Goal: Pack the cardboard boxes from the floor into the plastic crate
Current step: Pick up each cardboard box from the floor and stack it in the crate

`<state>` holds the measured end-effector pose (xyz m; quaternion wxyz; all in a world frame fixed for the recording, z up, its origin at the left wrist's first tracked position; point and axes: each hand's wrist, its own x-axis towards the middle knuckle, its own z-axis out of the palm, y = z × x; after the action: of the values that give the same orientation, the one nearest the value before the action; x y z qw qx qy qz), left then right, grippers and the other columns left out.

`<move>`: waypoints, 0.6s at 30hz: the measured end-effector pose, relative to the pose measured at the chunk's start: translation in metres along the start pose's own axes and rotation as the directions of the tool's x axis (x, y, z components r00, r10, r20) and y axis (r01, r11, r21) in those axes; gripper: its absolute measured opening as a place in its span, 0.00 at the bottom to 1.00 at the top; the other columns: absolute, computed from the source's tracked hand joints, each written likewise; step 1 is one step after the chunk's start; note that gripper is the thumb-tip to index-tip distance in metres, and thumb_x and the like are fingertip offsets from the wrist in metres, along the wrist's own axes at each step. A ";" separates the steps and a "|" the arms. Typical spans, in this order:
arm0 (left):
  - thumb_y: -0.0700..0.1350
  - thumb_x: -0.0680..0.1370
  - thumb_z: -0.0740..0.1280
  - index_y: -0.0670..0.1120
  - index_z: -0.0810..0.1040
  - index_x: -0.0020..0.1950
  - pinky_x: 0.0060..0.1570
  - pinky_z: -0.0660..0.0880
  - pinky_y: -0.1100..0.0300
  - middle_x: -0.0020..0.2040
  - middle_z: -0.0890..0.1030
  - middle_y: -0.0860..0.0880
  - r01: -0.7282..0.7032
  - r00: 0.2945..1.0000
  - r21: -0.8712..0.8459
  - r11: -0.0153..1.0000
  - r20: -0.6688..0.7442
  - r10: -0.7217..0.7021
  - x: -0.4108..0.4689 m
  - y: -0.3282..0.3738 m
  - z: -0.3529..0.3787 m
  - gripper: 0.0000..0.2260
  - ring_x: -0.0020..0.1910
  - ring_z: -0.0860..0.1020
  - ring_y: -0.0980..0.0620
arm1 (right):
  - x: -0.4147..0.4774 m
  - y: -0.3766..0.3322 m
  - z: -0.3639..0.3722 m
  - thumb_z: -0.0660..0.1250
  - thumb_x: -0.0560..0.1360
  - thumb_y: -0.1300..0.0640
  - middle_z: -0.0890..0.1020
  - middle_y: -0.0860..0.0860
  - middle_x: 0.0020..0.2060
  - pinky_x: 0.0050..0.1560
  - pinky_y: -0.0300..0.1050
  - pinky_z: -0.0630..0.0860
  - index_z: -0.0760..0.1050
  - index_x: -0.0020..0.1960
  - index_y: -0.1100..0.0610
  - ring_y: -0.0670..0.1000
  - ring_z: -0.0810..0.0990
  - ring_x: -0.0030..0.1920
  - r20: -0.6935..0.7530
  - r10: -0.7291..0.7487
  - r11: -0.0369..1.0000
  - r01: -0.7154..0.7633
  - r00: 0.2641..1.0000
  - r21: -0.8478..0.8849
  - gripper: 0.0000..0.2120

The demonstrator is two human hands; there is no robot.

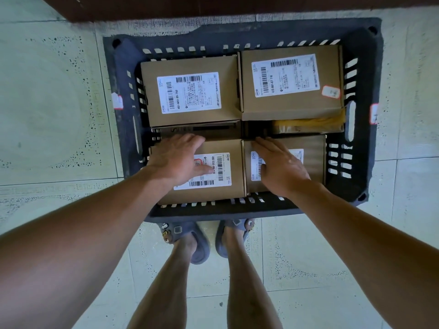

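The fingers of our left hand lie straight and close together, flat on the top of a cardboard box. Their tips reach its far edge, and the thumb stretches sideways across the white shipping label. Just to the right, our right hand rests the same way on a second box, its fingers straight and pressed together, with the tips at that box's far left corner. Neither hand grips anything. The two boxes sit side by side and touching.

Just beyond our fingertips is a sunken gap. In it we see the top of a lower box ahead of the left hand and a yellow packet ahead of the right. Past the gap lie two more labelled boxes, one beyond the left fingers and one beyond the right, which sits higher.

All of these rest inside the dark slotted plastic crate. It carries a red-bordered sticker on its left rim and another on its right. Behind our wrists, our feet in grey sandals touch the crate's near wall on the pale tiled floor.
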<state>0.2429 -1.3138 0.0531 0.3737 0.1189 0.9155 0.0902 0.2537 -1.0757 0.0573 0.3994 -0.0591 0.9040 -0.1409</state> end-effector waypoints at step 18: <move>0.66 0.79 0.47 0.53 0.43 0.79 0.75 0.45 0.40 0.80 0.41 0.48 0.060 0.991 0.124 0.990 -0.126 -0.044 0.008 -0.028 -0.024 0.33 0.78 0.42 0.44 | 0.013 -0.006 -0.048 0.54 0.79 0.42 0.47 0.52 0.79 0.76 0.60 0.46 0.51 0.78 0.48 0.57 0.44 0.78 -0.312 -0.076 0.960 -0.015 0.947 -0.279 0.30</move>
<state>0.2159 -1.3404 0.0578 0.3102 0.1130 0.9435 0.0289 0.2094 -1.0745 0.0813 0.2330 -0.1050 0.9664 -0.0269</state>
